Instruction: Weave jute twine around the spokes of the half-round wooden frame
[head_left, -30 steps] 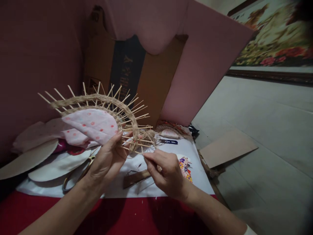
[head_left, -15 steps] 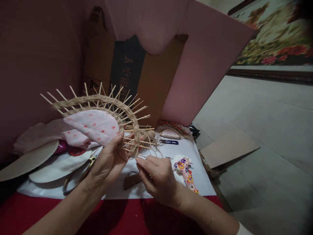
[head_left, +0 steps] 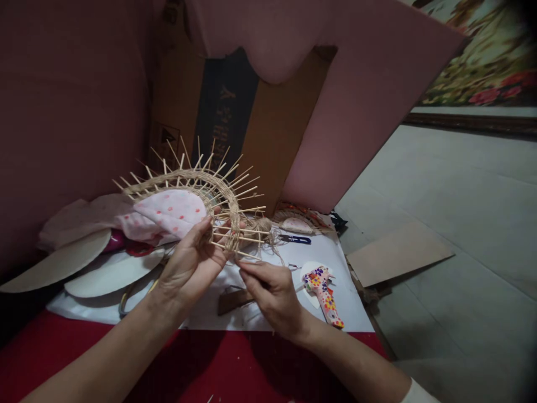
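Note:
My left hand (head_left: 191, 263) grips a half-round woven twine piece (head_left: 222, 187) by its right lower part, with thumb in front and fingers behind. Thin wooden sticks radiate outward through its twine bands. Its inner half-circle is covered in white-pink cloth (head_left: 170, 211) with red dots. At the lower right end of the weaving, my right hand (head_left: 271, 294) is closed in a pinch, apparently on the jute twine; the strand is barely visible between the fingertips. Behind the fingers lies a ball of jute twine (head_left: 263, 225) with loose strands.
A flower-patterned glue gun (head_left: 325, 294) and blue thread snips (head_left: 297, 239) lie on the white sheet at right. Scissors (head_left: 123, 305) and pale half-round boards (head_left: 62, 263) are at left. Another woven piece (head_left: 298, 225) sits behind, before a cardboard box (head_left: 279, 129).
The woven piece has turned and tilted in my left hand, its left end shifting right. My right hand keeps its pinch near the lower end. The camera view has shifted slightly.

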The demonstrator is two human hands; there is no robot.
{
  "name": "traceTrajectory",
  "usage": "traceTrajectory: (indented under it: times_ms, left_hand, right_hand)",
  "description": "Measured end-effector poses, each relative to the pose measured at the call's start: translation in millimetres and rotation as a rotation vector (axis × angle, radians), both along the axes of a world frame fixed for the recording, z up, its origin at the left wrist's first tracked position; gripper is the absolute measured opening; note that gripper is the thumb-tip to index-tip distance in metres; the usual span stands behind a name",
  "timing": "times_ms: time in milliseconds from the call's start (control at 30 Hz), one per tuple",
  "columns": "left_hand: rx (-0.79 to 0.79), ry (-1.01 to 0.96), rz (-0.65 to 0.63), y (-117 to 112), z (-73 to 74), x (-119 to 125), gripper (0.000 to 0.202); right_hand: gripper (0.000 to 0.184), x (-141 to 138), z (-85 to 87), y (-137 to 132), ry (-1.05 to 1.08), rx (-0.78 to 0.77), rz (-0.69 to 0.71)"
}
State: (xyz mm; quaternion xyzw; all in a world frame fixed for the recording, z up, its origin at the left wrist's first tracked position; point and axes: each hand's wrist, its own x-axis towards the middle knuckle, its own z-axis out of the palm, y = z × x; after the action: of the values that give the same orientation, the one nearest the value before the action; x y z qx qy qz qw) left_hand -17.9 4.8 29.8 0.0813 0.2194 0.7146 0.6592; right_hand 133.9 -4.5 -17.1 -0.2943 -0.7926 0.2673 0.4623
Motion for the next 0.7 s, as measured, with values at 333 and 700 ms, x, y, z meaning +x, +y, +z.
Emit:
traceTrajectory:
  times_ms: [333, 700]
  left_hand:
    - [-0.006, -0.013, -0.077, -2.3, 0.4, 0.6, 0.023]
    - [0.063, 0.041, -0.097, -3.3, 1.9, 2.3, 0.027]
  right_hand:
    - [0.019, 2.7, 10.3, 23.0, 0.181, -0.445, -0.019]
    - [0.025, -7.9, 12.2, 32.6, 0.197, -0.726, 0.109]
